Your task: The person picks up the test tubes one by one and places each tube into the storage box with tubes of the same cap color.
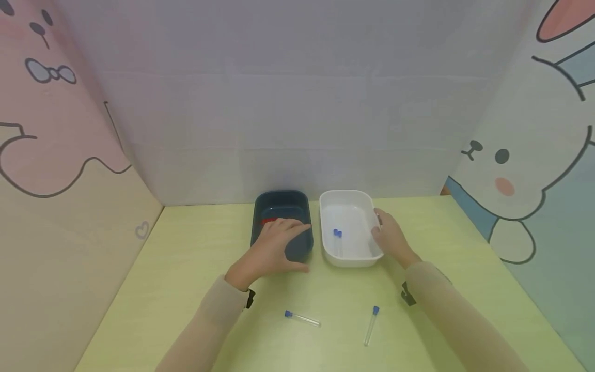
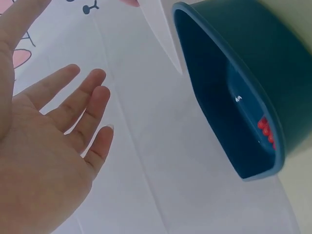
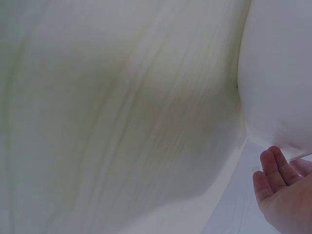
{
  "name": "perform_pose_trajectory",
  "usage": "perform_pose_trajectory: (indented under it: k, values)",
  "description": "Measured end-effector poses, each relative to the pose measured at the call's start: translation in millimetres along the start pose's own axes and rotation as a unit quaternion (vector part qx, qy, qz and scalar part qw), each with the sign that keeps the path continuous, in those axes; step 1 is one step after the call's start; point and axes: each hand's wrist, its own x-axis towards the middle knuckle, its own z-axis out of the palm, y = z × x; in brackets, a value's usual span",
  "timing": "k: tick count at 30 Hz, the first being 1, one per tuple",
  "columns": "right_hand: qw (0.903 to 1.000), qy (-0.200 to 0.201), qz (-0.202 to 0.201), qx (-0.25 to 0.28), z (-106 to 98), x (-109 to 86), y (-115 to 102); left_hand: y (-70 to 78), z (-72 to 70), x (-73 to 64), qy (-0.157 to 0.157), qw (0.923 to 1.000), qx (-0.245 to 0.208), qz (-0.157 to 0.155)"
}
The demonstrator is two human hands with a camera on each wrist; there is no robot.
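My left hand [image 1: 274, 245] is spread over the near left part of a dark blue bin [image 1: 281, 193], its fingers apart and holding nothing. Small red pieces [image 2: 265, 130] show inside that bin; their kind is unclear. At the right rim of a white bin [image 1: 355, 219] is my right hand [image 1: 390, 236], thumb and fingers at the edge. In the right wrist view its fingers [image 3: 275, 170] look fairly straight beside the outer wall. Several blue-capped clear tubes are in view: two capped tubes [image 1: 338, 235] inside the white bin, one tube [image 1: 304, 319] lying left of centre, another tube [image 1: 371, 326] farther right.
Both bins stand side by side at the back of the pale yellow table [image 1: 195, 227]. A plain whitish wall [image 1: 297, 113] rises right behind them. Side panels with cartoon animals [image 1: 506, 170] flank the table on both sides.
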Motion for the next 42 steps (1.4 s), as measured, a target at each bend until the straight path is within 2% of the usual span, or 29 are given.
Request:
perform_pose_trajectory:
  k: [4,9,15,22,28,42]
  values:
    - [1.0,-0.001,0.002,0.002,1.2,0.3,1.4,-3.7,-0.1,-12.9,-0.002,0.9999,-0.007,-0.007]
    - [0.9999,-0.004,0.008,0.005,1.8,0.3,0.7,-6.6,3.2,-26.0,-0.022,0.9983,-0.049,-0.023]
    - [0.9998,-0.01,0.017,0.009,1.8,-0.1,-1.4,-5.6,10.2,-36.5,-0.051,0.9919,-0.107,-0.045]
    - [0.9998,-0.008,0.014,0.011,1.5,-1.7,-2.0,-7.0,20.2,-48.2,-0.066,0.988,-0.126,-0.06]
    - [0.9999,-0.004,0.006,0.013,1.0,-3.3,-3.2,-8.8,30.6,-58.1,-0.091,0.9798,-0.166,-0.065]
    - [0.9995,-0.007,0.008,0.029,1.6,-4.8,-4.2,-14.1,65.3,-76.0,-0.131,0.9784,-0.148,-0.06]
